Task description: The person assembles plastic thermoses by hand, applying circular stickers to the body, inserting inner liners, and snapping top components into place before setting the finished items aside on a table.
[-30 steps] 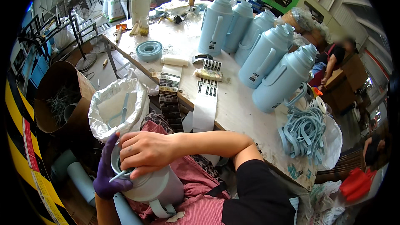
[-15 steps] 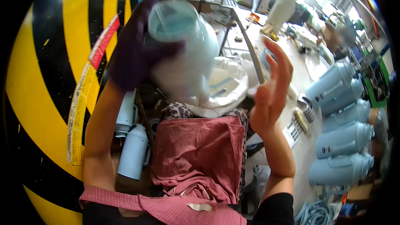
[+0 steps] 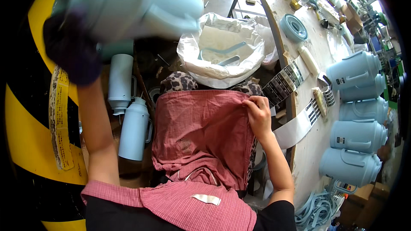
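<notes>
My left hand [image 3: 75, 49], in a dark purple glove, holds a large pale blue thermos jug [image 3: 141, 6] tilted on its side at the upper left. The jug is smeared by motion and partly cut off by the picture's edge. My fingers are partly hidden against its underside. My bare right hand [image 3: 259, 113] pinches the upper right corner of the pink apron [image 3: 201, 132], which lies spread over my lap.
A white sack [image 3: 222, 75] with pale blue handle strips inside stands before my knees. Pale blue flasks [image 3: 135, 130] stand at left. On the right-hand table [image 3: 312, 141] are a round blue lid [image 3: 293, 28], label sheets [image 3: 287, 83], several jugs [image 3: 357, 136] and coiled blue straps [image 3: 317, 209].
My left hand has carried the jug up and left, tipping it sideways. My right hand has come down from the air beside it to the apron's corner.
</notes>
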Tool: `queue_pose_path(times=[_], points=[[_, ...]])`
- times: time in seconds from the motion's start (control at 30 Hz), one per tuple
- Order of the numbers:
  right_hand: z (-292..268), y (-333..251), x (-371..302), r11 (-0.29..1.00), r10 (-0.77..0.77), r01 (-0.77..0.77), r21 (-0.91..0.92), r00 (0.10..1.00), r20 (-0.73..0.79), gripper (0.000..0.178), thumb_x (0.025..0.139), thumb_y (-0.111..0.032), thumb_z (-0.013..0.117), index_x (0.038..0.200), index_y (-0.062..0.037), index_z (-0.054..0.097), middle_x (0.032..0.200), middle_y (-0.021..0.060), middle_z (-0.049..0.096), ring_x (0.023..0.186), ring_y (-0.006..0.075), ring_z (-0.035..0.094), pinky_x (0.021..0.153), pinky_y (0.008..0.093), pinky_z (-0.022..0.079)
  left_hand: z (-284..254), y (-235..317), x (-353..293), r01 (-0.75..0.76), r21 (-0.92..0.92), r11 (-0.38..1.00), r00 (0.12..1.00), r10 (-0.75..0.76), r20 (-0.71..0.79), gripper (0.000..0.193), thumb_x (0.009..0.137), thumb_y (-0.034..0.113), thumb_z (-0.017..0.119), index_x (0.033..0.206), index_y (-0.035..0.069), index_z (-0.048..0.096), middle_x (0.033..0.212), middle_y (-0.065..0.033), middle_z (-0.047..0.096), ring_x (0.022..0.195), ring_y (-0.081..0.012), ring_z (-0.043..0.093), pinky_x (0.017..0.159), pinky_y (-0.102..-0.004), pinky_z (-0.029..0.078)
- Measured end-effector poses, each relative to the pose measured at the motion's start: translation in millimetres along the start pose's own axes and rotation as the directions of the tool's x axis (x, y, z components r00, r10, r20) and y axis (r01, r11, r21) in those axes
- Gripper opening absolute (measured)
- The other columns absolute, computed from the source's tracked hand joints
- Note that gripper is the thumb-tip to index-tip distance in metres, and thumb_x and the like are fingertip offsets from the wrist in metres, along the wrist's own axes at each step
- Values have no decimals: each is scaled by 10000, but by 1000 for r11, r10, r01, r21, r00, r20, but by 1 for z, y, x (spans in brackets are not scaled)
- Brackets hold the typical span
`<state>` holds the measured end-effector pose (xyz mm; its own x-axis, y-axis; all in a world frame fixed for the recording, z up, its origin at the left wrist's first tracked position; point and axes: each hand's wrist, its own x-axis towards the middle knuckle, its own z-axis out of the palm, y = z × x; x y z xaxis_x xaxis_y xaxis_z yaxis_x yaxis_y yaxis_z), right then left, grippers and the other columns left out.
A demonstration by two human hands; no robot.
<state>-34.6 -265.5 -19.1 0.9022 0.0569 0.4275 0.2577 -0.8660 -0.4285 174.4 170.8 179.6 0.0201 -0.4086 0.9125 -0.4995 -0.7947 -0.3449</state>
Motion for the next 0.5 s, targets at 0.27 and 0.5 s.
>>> queue_pose_path(times=[0.27, 0.5], points=[[-32, 22, 11, 990, 123, -138, 39, 958, 259, 167, 802, -104, 767, 960, -52, 749, 977, 104, 630, 999, 295, 599, 860, 391, 499, -71, 166, -18, 461, -749, -476, 526, -533, 663, 795, 966, 628, 476, 1451, -1, 446, 1520, -247, 409, 1356, -376, 497, 1102, -489, 469], [5, 66, 116, 995, 72, -84, 47, 972, 222, 231, 906, -268, 701, 987, -61, 764, 961, 147, 708, 969, 356, 646, 858, 427, 523, -69, 239, -22, 631, -776, 15, 776, -35, 630, 502, 709, 371, 904, 958, 144, 532, 1279, -330, 605, 1194, -488, 597, 996, -557, 490]])
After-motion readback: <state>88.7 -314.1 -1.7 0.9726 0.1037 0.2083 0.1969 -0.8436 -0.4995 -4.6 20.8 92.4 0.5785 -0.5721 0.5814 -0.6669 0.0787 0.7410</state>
